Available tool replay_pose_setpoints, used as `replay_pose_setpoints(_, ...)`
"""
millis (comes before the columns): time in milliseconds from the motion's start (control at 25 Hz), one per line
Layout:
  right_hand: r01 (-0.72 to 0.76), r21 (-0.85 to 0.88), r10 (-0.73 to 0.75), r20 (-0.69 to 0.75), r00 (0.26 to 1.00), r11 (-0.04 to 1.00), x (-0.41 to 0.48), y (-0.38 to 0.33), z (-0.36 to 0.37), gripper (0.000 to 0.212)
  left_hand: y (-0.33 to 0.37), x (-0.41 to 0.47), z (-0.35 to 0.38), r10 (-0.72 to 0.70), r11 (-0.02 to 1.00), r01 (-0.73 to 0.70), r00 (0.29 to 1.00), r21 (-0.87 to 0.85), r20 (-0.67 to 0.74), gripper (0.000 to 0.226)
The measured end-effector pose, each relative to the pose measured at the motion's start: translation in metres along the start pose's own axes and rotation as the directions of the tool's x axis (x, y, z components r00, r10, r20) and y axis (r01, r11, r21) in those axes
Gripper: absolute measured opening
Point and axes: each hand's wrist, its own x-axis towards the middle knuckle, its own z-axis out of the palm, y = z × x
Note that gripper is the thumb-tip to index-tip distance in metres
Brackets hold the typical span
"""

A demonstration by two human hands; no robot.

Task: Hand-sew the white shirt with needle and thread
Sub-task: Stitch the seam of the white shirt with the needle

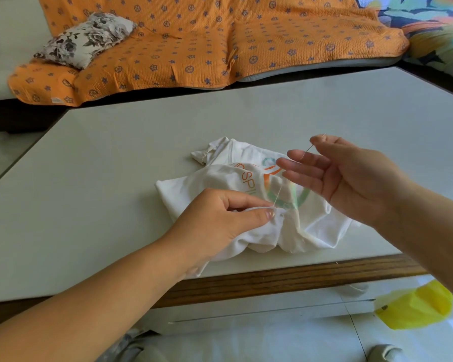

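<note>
Pale table [115,165], orange blanket [194,48] behind. A crumpled white shirt [319,231] with orange letters and a green ring print lies at the table's near edge. The left hand [215,223] pinches a fold of it; the right hand [351,178], raised above, pinches the needle [317,142], thread [277,195] running down to the cloth
</note>
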Motion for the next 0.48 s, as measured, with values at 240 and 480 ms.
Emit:
replay_pose_setpoints(240,0.216,-0.290,-0.242,-0.059,0.968,0.933,0.011,-0.009,-0.010,0.014,0.000,0.001,-0.002,-0.014,1.000,0.014,1.000,-0.020,0.019,0.011)
replay_pose_setpoints(480,0.367,-0.658,-0.494,-0.009,0.869,0.658,0.017,-0.008,-0.020,0.012,0.001,0.000,-0.001,-0.028,0.999,0.029,0.999,-0.026,0.033,0.011)
